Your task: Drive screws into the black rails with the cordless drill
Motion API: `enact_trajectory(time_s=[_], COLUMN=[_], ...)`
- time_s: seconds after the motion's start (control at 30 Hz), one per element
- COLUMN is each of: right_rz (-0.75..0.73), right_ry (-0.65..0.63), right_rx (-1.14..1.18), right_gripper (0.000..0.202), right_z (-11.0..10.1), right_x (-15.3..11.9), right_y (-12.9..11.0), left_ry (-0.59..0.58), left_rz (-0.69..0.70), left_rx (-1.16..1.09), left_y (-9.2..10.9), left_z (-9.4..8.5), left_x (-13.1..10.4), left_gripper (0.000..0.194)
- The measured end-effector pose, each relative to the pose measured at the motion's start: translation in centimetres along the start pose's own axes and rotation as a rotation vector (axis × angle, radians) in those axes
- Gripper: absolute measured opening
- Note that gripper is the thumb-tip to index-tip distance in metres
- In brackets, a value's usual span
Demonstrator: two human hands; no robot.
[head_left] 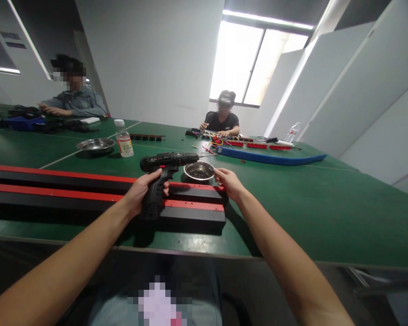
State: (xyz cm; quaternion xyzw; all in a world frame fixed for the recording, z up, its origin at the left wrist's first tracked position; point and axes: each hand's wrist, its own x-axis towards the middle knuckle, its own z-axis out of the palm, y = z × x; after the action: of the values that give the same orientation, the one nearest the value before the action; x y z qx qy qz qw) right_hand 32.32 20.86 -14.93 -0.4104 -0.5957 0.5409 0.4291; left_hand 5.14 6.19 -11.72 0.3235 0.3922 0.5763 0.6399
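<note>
My left hand (146, 190) is wrapped around the grip of a black cordless drill (166, 159). The drill lies level above two long red-and-black bars, its thin bit pointing right. Beyond the bars' right end is a small metal bowl (199, 171) with many small dark pieces in it, probably screws. My right hand (228, 182) has its fingers closed at the bowl's right rim, seemingly pinching it. The nearer bar (197, 216) and the farther bar (187, 192) lie side by side, with small holes along their red tops.
A wider metal dish (95, 145) and a small bottle (124, 140) stand on the green table (309, 203). A blue strip (268, 156), red parts (256, 145) and loose wires lie farther back. One person (222, 117) sits opposite, another (76, 97) at far left.
</note>
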Motion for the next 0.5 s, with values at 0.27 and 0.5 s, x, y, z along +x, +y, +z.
enact_trajectory(time_s=[0.27, 0.5], right_rz=[0.031, -0.098], right_ry=[0.018, 0.056], right_rx=[-0.436, -0.82], right_gripper=[0.01, 0.016], right_z=[1.4, 3.7], right_x=[5.6, 9.0], right_y=[-2.1, -1.5], left_ry=[0.067, 0.076], left_rz=[-0.078, -0.099], left_rx=[-0.078, -0.114], left_y=[0.1, 0.5], left_z=[0.3, 0.7], left_x=[-0.2, -0.6], left_gripper=[0.022, 0.021])
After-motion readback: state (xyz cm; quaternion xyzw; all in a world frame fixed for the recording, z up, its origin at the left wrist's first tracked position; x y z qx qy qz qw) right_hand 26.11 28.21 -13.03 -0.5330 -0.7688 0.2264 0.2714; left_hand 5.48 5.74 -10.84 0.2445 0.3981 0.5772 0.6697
